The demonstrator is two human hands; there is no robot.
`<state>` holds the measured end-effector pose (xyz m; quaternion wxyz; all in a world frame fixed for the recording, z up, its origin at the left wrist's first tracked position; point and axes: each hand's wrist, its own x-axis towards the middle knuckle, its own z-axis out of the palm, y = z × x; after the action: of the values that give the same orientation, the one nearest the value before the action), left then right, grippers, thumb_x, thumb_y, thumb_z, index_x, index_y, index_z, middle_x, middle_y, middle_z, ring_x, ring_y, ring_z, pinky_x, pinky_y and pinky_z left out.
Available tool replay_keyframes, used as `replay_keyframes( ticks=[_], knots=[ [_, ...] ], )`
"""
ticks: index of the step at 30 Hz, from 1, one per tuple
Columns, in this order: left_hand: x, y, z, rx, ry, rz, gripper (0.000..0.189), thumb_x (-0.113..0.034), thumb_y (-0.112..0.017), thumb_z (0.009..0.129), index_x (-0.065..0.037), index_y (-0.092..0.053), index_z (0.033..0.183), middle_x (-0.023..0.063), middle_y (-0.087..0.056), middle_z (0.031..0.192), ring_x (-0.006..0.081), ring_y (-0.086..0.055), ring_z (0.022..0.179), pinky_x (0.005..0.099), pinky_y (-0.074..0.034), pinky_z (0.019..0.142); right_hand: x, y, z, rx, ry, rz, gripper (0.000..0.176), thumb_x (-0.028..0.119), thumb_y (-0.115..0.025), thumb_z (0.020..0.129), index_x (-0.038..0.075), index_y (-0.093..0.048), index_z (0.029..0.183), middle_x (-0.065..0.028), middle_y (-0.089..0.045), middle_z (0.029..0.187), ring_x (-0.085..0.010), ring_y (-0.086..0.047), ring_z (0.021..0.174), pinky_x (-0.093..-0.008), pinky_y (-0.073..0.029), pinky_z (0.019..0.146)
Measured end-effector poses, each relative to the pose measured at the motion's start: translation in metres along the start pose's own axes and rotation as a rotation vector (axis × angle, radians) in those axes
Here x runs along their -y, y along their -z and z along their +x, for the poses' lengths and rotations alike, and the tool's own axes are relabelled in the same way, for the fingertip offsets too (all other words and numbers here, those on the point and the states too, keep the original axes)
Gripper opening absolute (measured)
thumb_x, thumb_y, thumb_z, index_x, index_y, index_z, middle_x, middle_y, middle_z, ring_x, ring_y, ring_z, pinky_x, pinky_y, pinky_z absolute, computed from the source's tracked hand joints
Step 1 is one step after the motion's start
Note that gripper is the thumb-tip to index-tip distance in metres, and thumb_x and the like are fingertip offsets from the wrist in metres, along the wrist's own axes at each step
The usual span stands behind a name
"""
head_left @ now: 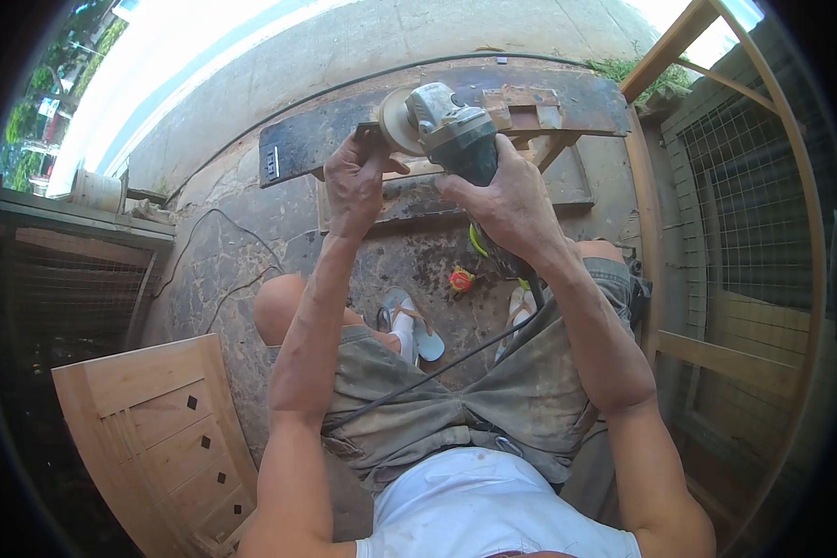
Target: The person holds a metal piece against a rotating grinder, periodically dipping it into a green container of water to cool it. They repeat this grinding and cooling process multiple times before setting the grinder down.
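My right hand (510, 197) is wrapped round the body of an angle grinder (463, 147), whose grey metal head points up and to the left. A pale round disc (398, 124) is fitted on it, facing my left hand. My left hand (355, 181) is closed, fingertips right at the disc's edge, with a small dark flat piece (368, 128) at its fingers; I cannot tell what that piece is. Both hands are raised in front of a low, worn wooden bench (298, 147). A dark power cord (418, 382) runs across my lap.
Wood pieces (521, 100) lie on the bench. On the ground between my sandalled feet is a small red-orange object (461, 278). A carved wooden panel (149, 418) leans at lower left. A wooden frame (649, 270) with wire mesh (744, 177) stands at right. Another cable (228, 223) crosses the ground.
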<state>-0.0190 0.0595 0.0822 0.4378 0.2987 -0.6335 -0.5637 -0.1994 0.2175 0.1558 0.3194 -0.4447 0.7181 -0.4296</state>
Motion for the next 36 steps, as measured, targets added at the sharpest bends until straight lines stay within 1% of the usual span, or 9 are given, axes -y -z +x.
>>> replay_keyframes(
  ticks=[3,6,7,10,13,19,22,25,36],
  knots=[
    [-0.012,-0.001,-0.001,-0.023,0.025,0.046,0.018,-0.013,-0.071,0.112,0.000,-0.076,0.124,0.0106,-0.084,0.108,0.0175,-0.081,0.083,0.0313,-0.065,0.075,-0.006,0.000,0.002,-0.013,-0.005,-0.023,0.067,0.040,-0.085,0.089,-0.008,-0.067,0.133,-0.0230,-0.081,0.113,-0.0309,-0.080,0.104,-0.0429,-0.060,0.099],
    [-0.013,0.004,-0.002,-0.038,0.032,0.051,0.025,-0.018,-0.074,0.111,-0.001,-0.075,0.128,0.0109,-0.084,0.113,0.0174,-0.081,0.082,0.0302,-0.065,0.073,-0.012,0.000,0.004,-0.043,0.030,-0.050,0.072,0.042,-0.083,0.088,-0.013,-0.062,0.131,-0.0273,-0.080,0.101,-0.0382,-0.081,0.095,-0.0467,-0.063,0.089],
    [-0.013,0.007,-0.001,-0.042,0.028,0.046,0.028,-0.020,-0.075,0.111,-0.001,-0.075,0.131,0.0109,-0.084,0.115,0.0173,-0.081,0.082,0.0297,-0.064,0.072,-0.012,0.002,0.005,-0.047,0.012,-0.063,0.072,0.042,-0.083,0.088,-0.013,-0.062,0.130,-0.0274,-0.080,0.101,-0.0388,-0.081,0.096,-0.0468,-0.063,0.090],
    [-0.013,0.017,0.003,-0.057,0.025,-0.065,0.026,-0.019,-0.075,0.111,-0.002,-0.076,0.129,0.0134,-0.083,0.116,0.0178,-0.081,0.082,0.0300,-0.066,0.073,-0.015,0.006,0.007,-0.085,-0.013,-0.092,0.072,0.042,-0.083,0.088,-0.013,-0.064,0.130,-0.0276,-0.080,0.103,-0.0401,-0.081,0.100,-0.0472,-0.062,0.093],
    [-0.006,0.031,0.009,-0.050,0.047,-0.235,0.032,-0.019,-0.072,0.112,-0.005,-0.071,0.140,0.0150,-0.083,0.118,0.0189,-0.082,0.079,0.0333,-0.069,0.076,-0.024,0.008,0.011,-0.143,-0.005,-0.081,0.071,0.042,-0.083,0.088,-0.012,-0.065,0.129,-0.0274,-0.080,0.105,-0.0398,-0.081,0.102,-0.0472,-0.061,0.096],
    [-0.010,0.048,0.010,0.042,0.274,-0.619,0.044,-0.018,-0.064,0.115,-0.013,-0.055,0.158,0.0154,-0.078,0.125,0.0205,-0.081,0.092,0.0416,-0.074,0.080,-0.022,0.012,0.010,-0.159,0.005,0.052,0.066,0.038,-0.086,0.088,-0.009,-0.068,0.130,-0.0252,-0.081,0.111,-0.0347,-0.080,0.104,-0.0450,-0.061,0.098],
    [-0.004,0.057,0.012,0.136,0.296,-0.715,0.043,-0.018,-0.059,0.118,-0.014,-0.053,0.160,0.0177,-0.075,0.132,0.0211,-0.081,0.105,0.0450,-0.072,0.090,-0.023,0.012,0.010,-0.150,-0.006,0.050,0.064,0.037,-0.087,0.088,-0.008,-0.068,0.129,-0.0241,-0.081,0.112,-0.0332,-0.080,0.104,-0.0442,-0.061,0.097],
    [-0.005,0.056,0.011,0.083,0.321,-0.696,0.040,-0.018,-0.063,0.116,-0.013,-0.057,0.155,0.0154,-0.077,0.126,0.0210,-0.080,0.098,0.0450,-0.073,0.086,-0.021,0.012,0.009,-0.149,0.002,0.031,0.064,0.037,-0.087,0.088,-0.008,-0.069,0.129,-0.0235,-0.081,0.111,-0.0326,-0.080,0.104,-0.0437,-0.061,0.096],
    [0.002,0.060,0.011,0.077,0.310,-0.630,0.036,-0.021,-0.065,0.116,-0.012,-0.063,0.150,0.0147,-0.076,0.129,0.0201,-0.079,0.100,0.0446,-0.070,0.090,-0.022,0.014,0.008,-0.144,0.015,0.039,0.063,0.037,-0.087,0.089,-0.008,-0.068,0.129,-0.0223,-0.081,0.109,-0.0308,-0.080,0.101,-0.0429,-0.061,0.093]
  ],
)
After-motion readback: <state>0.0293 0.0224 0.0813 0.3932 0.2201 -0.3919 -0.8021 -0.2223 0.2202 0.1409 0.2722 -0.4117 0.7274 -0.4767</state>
